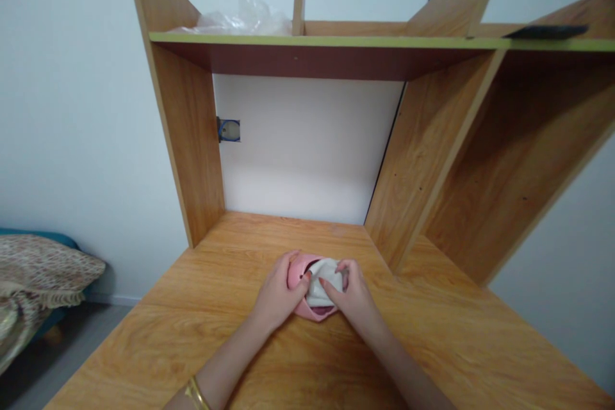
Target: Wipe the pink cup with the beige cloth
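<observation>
A small pink pouch-like object (298,271) lies on the wooden desk (202,307), with a white cloth (323,278) bunched inside its opening. My left hand (277,295) grips the pink object's left side, thumb on its rim. My right hand (350,295) rests on its right side, with fingers curled and pinching the white cloth. Both hands meet over the object near the middle of the desk. A gold bangle (196,392) circles my left wrist.
A wooden hutch stands at the back of the desk, with side panels (192,141) and a green-edged shelf (336,42). Crumpled clear plastic (240,18) lies on the shelf, a dark flat item (545,31) at its right. A bed with patterned pillow (38,269) is at left.
</observation>
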`<state>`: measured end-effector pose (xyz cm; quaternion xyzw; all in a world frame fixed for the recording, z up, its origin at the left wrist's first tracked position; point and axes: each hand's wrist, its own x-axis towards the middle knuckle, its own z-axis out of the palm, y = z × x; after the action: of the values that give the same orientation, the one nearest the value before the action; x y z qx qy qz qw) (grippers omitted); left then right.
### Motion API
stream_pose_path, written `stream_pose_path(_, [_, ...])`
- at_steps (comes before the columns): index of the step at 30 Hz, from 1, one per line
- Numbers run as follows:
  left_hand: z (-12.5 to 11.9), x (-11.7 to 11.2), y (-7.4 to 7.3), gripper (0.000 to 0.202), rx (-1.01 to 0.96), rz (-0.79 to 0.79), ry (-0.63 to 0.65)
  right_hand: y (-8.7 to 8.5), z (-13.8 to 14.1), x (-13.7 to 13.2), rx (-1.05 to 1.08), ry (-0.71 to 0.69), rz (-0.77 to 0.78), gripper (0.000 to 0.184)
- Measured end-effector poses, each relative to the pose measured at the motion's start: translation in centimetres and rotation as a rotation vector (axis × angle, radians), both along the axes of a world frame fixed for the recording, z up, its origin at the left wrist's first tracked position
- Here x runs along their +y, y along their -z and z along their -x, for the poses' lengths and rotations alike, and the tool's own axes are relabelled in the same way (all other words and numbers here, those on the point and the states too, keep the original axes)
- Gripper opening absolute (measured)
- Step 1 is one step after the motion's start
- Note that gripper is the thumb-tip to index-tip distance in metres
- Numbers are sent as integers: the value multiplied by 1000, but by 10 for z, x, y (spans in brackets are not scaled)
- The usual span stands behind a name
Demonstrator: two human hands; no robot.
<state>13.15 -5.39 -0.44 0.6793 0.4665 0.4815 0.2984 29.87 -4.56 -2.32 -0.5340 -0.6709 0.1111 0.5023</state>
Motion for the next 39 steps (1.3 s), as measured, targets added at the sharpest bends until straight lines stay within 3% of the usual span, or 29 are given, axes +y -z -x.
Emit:
stream_pose_path(3, [-5,-6,-3,51,30,-4,5,7,-2,6,112,32,92,55])
stream_pose_path(5, [-5,-9,-4,54,41,-4,37,8,-4,8,104,-27,185,48])
stream_pose_path(8, [-4,-8,-3,60,26,-4,121,6,-10,8,35,-116,272,19])
stream_pose_path(14, [-3,-4,6,83,-128,42,280,15,-16,12,165,88,159,45])
stream_pose_path(18, [-13,-8,12,95,-148,40,270,17,-12,13,231,54,150,44])
stream_pose_path(24, [-18,-15,10,76,-99,39,213,17,-5,13,351,-88,152,48])
stream_pose_path(31, [-16,-13,5,72,-17,12,119,14,-10,15,272,63,216,71])
stream_pose_path(39, [-11,-18,-6,73,217,60,2,-12,-12,3,126,98,115,69])
